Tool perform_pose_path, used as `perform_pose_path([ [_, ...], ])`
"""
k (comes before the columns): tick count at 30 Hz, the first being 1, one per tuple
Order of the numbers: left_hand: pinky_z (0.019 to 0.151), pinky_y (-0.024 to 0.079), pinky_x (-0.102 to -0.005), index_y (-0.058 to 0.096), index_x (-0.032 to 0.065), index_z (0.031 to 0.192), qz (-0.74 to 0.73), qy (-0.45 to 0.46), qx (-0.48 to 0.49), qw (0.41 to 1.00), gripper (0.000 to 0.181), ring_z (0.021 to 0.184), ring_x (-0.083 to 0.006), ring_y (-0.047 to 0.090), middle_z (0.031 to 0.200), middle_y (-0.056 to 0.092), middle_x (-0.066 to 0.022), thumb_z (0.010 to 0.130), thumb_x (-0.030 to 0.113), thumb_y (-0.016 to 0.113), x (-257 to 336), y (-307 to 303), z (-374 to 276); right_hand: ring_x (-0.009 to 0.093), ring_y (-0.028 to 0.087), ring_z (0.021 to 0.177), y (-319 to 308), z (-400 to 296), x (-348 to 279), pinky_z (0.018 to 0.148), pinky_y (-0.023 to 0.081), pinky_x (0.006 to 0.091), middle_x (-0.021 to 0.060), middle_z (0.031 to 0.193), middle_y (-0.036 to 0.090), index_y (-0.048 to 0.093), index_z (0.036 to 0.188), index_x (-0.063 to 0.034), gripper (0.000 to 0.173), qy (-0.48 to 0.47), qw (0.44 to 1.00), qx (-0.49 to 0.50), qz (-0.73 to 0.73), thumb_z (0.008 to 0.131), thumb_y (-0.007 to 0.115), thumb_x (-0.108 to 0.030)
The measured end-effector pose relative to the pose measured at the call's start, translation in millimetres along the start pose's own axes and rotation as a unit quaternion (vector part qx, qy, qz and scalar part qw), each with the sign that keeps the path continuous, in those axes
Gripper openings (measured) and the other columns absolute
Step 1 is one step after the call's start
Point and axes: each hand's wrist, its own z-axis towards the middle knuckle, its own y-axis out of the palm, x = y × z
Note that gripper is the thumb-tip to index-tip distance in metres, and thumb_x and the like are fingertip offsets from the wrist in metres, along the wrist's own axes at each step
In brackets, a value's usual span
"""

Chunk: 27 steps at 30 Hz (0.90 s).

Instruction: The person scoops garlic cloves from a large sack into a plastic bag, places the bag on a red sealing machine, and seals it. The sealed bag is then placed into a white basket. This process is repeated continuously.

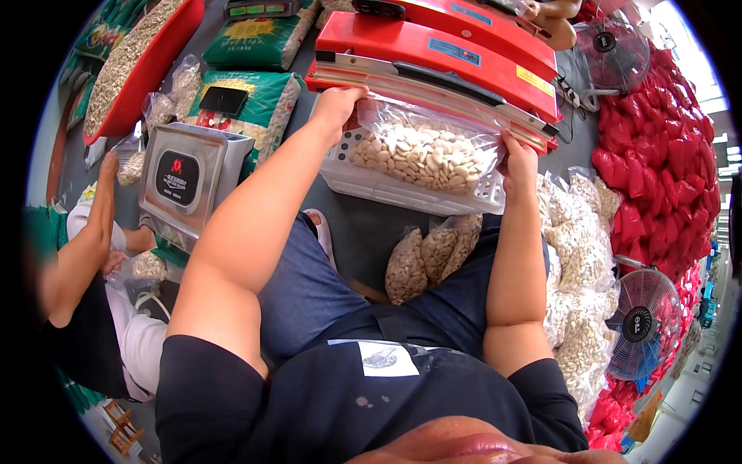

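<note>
A clear plastic bag of large pale seeds (426, 159), which look like pumpkin seeds, lies on a white perforated plastic basket (400, 197). My left hand (336, 113) pinches the bag's upper left corner. At its upper right corner, my right hand (517, 159) grips the film. Between my hands the bag's top edge is stretched flat along the jaw of a red impulse heat sealer (400, 43). The sealer's black handle bar (449, 83) runs just above that edge; whether the film lies inside the jaw is hard to tell.
Filled bags stand on the floor (406, 267) between my legs, and more are piled (577, 261) at right beside red bags (649, 168). Two fans (637, 325) stand there. At left are a scale (182, 180), green sacks (249, 110), a red seed tub (148, 75) and a co-worker (87, 249).
</note>
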Motion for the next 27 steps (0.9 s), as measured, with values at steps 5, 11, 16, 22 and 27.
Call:
perform_pose_path([
  [5, 0.057, 0.045, -0.0242, 0.058, 0.0100, 0.084, 0.001, -0.007, 0.000, 1.000, 0.017, 0.064, -0.0099, 0.058, 0.074, 0.062, -0.0002, 0.081, 0.026, 0.053, -2.1, -1.0, 0.7, 0.014, 0.054, 0.055, -10.4, -0.4, -19.1, 0.051, 0.043, 0.0282, 0.0025, 0.064, 0.057, 0.061, 0.072, -0.0045, 0.029, -0.076, 0.926, 0.045, -0.368, 0.075, 0.062, -0.033],
  [11, 0.057, 0.045, -0.0244, 0.058, 0.0116, 0.083, -0.007, -0.014, 0.014, 1.000, 0.015, 0.063, -0.0101, 0.058, 0.073, 0.061, 0.0010, 0.081, 0.025, 0.052, -2.2, -0.6, -0.3, 0.026, 0.053, 0.091, 23.3, -35.3, -61.1, 0.081, 0.041, 0.0350, 0.0101, 0.097, 0.057, 0.059, 0.092, -0.0041, 0.034, -0.526, 0.719, 0.097, -0.443, 0.077, 0.057, -0.034],
  [16, 0.057, 0.045, -0.0245, 0.058, 0.0121, 0.085, -0.001, -0.011, 0.002, 1.000, 0.015, 0.064, -0.0101, 0.058, 0.074, 0.061, 0.0009, 0.081, 0.025, 0.051, -2.4, -0.6, 0.9, 0.027, 0.046, 0.109, 64.9, -35.6, -39.1, 0.095, 0.033, 0.0346, 0.0111, 0.114, 0.052, 0.054, 0.106, -0.0056, 0.033, -0.536, 0.689, -0.035, -0.486, 0.079, 0.054, -0.025],
  [22, 0.057, 0.047, -0.0268, 0.056, 0.0108, 0.086, -0.008, -0.012, 0.004, 1.000, 0.015, 0.064, -0.0115, 0.058, 0.076, 0.060, -0.0004, 0.081, 0.023, 0.049, -0.2, -0.8, -1.3, 0.021, 0.051, 0.103, 66.8, -36.8, -32.3, 0.089, 0.039, 0.0332, 0.0040, 0.106, 0.058, 0.061, 0.098, -0.0108, 0.023, -0.472, 0.723, -0.035, -0.503, 0.079, 0.051, -0.019],
  [27, 0.058, 0.044, -0.0245, 0.056, 0.0141, 0.086, 0.006, -0.043, -0.012, 0.999, 0.017, 0.066, -0.0097, 0.056, 0.077, 0.061, 0.0021, 0.081, 0.030, 0.050, 0.3, -5.9, -2.3, 0.019, 0.053, 0.101, 71.5, -39.8, -44.9, 0.084, 0.043, 0.0317, 0.0023, 0.104, 0.059, 0.062, 0.096, -0.0125, 0.023, -0.417, 0.697, -0.043, -0.582, 0.079, 0.050, -0.022],
])
